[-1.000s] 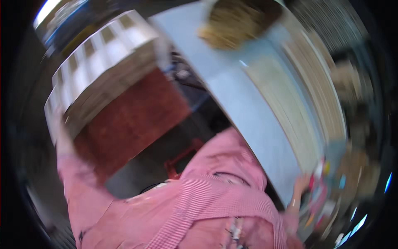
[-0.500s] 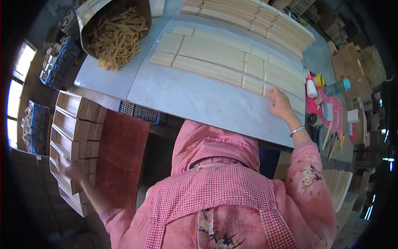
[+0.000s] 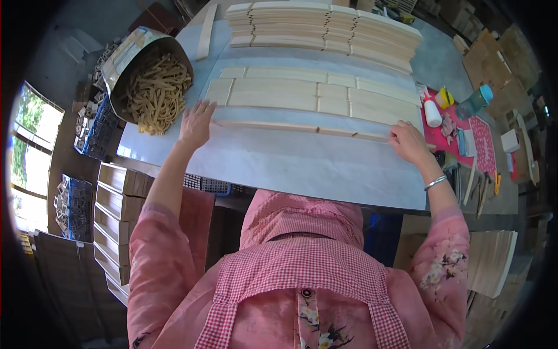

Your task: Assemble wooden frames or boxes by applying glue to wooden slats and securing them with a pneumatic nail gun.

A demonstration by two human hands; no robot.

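A long, thin pale wooden strip (image 3: 285, 126) lies across the table, seen edge-on, with a gap between it and the grooved panel of flat wooden pieces (image 3: 276, 93) beyond. My right hand (image 3: 408, 142) has its fingers curled on the strip's right end. At the other end is my left hand (image 3: 196, 123), its fingers stretched out and pointing away from me. Whether its thumb side touches the strip I cannot tell. A tipped container (image 3: 119, 70) spilling tan rubber-band-like loops (image 3: 154, 96) is just left of that hand.
Stacked grooved wooden panels (image 3: 290, 29) stand at the far side. To the right are a white bottle (image 3: 432, 113), a teal-lidded bottle (image 3: 475, 102) and a pink cloth (image 3: 482, 142). Stacked wooden boxes (image 3: 110, 224) stand low at the left, beside blue crates (image 3: 75, 206).
My left hand has come up from the wooden boxes to the table. The near strip, flat against the panel before, is now apart from it and seen edge-on, with my right hand at its end.
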